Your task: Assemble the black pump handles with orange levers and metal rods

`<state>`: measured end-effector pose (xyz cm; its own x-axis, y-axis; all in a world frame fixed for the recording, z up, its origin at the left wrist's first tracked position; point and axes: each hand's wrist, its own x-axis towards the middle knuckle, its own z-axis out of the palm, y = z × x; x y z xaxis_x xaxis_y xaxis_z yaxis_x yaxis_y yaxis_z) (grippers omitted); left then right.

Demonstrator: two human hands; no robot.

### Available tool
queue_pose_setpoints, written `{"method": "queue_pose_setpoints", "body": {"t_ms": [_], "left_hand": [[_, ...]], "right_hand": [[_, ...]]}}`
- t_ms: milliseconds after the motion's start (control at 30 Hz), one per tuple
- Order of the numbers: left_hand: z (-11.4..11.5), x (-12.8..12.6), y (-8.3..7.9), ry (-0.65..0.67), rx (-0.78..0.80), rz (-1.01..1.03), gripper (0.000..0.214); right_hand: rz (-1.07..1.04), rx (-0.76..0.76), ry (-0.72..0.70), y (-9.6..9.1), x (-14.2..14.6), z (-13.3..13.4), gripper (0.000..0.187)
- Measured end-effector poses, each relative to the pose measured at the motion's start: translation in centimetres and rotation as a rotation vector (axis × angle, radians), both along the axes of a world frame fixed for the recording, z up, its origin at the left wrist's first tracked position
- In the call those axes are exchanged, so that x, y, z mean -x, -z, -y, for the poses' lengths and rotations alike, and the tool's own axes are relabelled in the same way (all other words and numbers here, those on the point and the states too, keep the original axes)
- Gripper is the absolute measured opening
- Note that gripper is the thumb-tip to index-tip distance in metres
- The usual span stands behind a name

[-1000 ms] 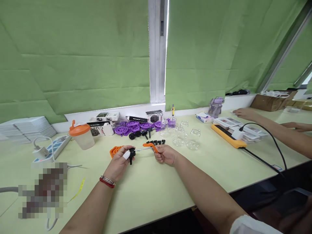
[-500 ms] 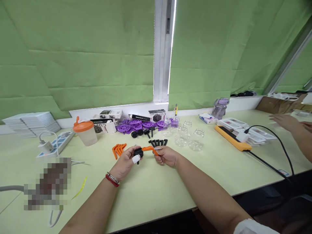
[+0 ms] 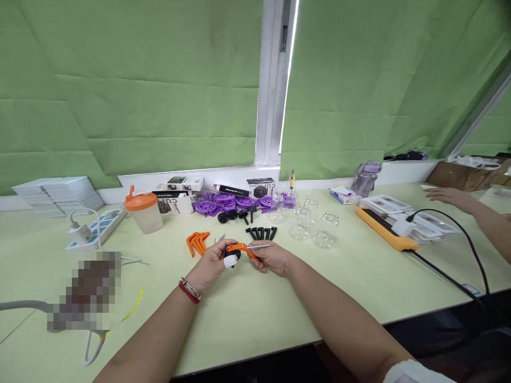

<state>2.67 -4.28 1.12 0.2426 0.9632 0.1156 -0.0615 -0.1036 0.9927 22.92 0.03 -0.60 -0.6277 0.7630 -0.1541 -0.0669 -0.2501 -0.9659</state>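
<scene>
My left hand point(image 3: 211, 265), a white wrap on its thumb, grips a round black plastic part point(image 3: 233, 255) with fingers closed. My right hand point(image 3: 273, 258) pinches a bent orange plastic arm point(image 3: 240, 247), whose far end lies against the black part at my left fingertips. A thin metal rod point(image 3: 260, 246) sticks out along my right fingers; its kind is unclear. Just beyond my left hand lie several similar orange arms point(image 3: 197, 243) and some small metal pins point(image 3: 220, 238). Short black pieces point(image 3: 261, 233) sit in a row behind my right hand.
Purple wheel-like parts point(image 3: 223, 203), black knobs point(image 3: 232, 215) and clear plastic cups point(image 3: 302, 229) stand farther back. At left are an orange-lidded cup point(image 3: 146, 215) and a power strip point(image 3: 104, 227). An orange-black power strip point(image 3: 385, 230) and another person's hand point(image 3: 451, 197) are at right.
The orange arm has shifted left and now overlaps the black part in my left hand. The metal rod shows more fully. At right, the other person's hand has moved left.
</scene>
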Motion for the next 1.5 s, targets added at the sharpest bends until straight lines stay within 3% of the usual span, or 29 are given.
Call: {"method": "queue_pose_setpoints", "body": {"t_ms": [200, 367, 467, 700, 767, 900, 1033, 1167, 1333, 1500], "left_hand": [[0.2, -0.2, -0.1, 0.010, 0.006, 0.034, 0.038], [0.4, -0.5, -0.2, 0.001, 0.088, 0.298, 0.031], [0.4, -0.7, -0.1, -0.023, 0.144, 0.358, 0.029], [-0.7, 0.5, -0.7, -0.229, 0.147, 0.486, 0.018], [-1.1, 1.6, -1.1, -0.336, 0.113, 0.551, 0.017], [-1.6, 3.1, -1.5, -0.476, 0.071, 0.630, 0.017], [-1.8, 3.1, -1.5, -0.500, 0.074, 0.634, 0.016], [-1.8, 2.7, -1.1, -0.451, 0.084, 0.626, 0.015], [-1.9, 2.9, -0.9, -0.456, 0.081, 0.615, 0.015], [-1.8, 2.8, -1.1, -0.481, 0.070, 0.620, 0.015]], "right_hand": [[0.046, 0.034, 0.064, -0.3, 0.3, 0.2, 0.024], [0.067, 0.048, 0.090, -0.3, 0.5, 0.2, 0.027], [0.090, 0.012, 0.094, -0.4, 0.7, 0.4, 0.027], [0.181, -0.125, 0.150, 0.4, 1.4, 0.3, 0.033], [0.248, -0.231, 0.184, 0.9, 1.7, 0.2, 0.026], [0.575, -0.652, 0.232, 1.6, 2.9, 0.2, 0.013], [0.909, -1.105, 0.170, 1.1, 5.0, -0.1, 0.026], [1.107, -1.422, 0.060, 0.0, 7.3, -1.1, 0.030], [1.162, -1.622, -0.134, -0.6, 8.8, -2.2, 0.022], [1.161, -1.681, -0.176, -0.4, 8.8, -2.2, 0.021]]}}
